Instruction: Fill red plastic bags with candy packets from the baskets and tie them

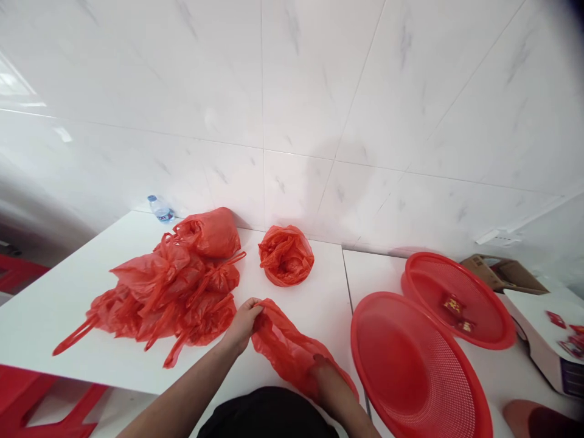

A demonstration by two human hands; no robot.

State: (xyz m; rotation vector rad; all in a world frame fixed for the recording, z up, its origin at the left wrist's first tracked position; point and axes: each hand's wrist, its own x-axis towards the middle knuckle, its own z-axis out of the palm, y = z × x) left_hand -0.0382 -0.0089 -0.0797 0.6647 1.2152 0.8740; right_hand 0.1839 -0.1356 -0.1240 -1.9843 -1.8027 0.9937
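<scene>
A thin red plastic bag (287,347) is stretched between my two hands at the front of the white table. My left hand (246,319) is closed, pinching the bag's upper left edge between thumb and fingers. My right hand (326,377) reaches into the bag's lower right part; the plastic and the hand's own angle hide its fingers. Left of my left hand lies a heap of filled, knotted red bags (177,280), with their handles sticking out. A rolled-open red bag (286,255) sits apart near the wall, its mouth facing up.
Close on the right stands a red plastic basket (410,365). Behind it, another red basket (483,298) holds a few small red packets (454,304). A cardboard box (502,272) and a scale (547,328) with red packets are at far right. A water bottle (160,210) stands back left.
</scene>
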